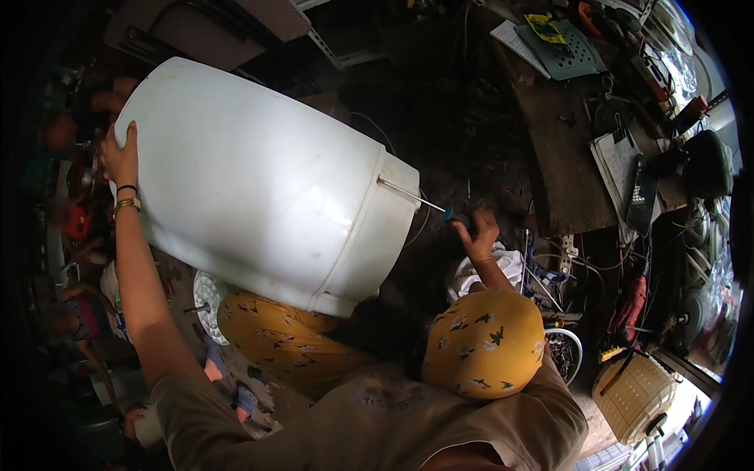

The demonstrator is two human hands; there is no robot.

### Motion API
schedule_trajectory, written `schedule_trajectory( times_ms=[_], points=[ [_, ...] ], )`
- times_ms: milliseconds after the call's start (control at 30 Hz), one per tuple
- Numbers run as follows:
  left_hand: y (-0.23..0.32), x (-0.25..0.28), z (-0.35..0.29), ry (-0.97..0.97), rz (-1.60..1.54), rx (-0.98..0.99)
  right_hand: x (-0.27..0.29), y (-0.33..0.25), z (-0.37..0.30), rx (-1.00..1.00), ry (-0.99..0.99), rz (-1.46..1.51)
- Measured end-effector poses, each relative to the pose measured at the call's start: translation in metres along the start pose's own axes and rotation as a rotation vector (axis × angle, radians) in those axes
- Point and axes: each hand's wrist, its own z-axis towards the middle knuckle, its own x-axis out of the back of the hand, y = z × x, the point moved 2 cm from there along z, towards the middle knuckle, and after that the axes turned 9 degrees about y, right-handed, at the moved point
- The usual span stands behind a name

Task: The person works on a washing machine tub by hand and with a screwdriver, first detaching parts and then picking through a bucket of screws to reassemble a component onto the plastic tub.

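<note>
A big white plastic casing (pixel 251 173), rounded like an appliance body, lies tilted across my lap, over yellow floral cloth (pixel 290 337). My left hand (pixel 119 161) grips its far-left end, with the thumb on top and the other fingers partly hidden around the edge. At the narrower right end, a long screwdriver (pixel 420 197) reaches the seam beside the stepped base (pixel 393 220) with its tip. My right hand (pixel 479 234) is closed around the dark handle beyond its blue collar. Whether the tip sits in a screw or a gap is too small to tell.
On the right stands a wooden bench (pixel 565 169) with papers (pixel 616 157), a grey-green perforated plate (pixel 569 51) and tools. A red power tool (pixel 631 308) hangs above a woven basket (pixel 636 396). Other people (pixel 82 314) sit at the left. A thin wire (pixel 424 220) loops behind the casing.
</note>
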Motion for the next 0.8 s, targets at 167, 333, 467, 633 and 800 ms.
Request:
schedule_trajectory(
  times_ms=[167, 333, 467, 633, 800],
  points=[
    [-0.001, -0.009, 0.0, 0.019, -0.041, 0.001, -0.016, 0.04, -0.014, -1.004, -0.923, 0.709],
    [0.011, 0.0, -0.002, -0.029, -0.006, 0.03, -0.012, 0.014, -0.001, -0.779, -0.652, 0.559],
    [0.015, 0.004, -0.003, -0.036, -0.009, 0.025, -0.004, -0.002, 0.0, -0.109, -0.069, 0.077],
    [0.013, 0.003, -0.003, -0.007, 0.005, 0.017, -0.006, 0.019, 0.008, -0.665, -0.66, 0.38],
    [0.001, 0.0, -0.001, 0.012, -0.028, -0.012, -0.009, 0.008, 0.021, -1.017, -0.908, 0.612]
  ],
)
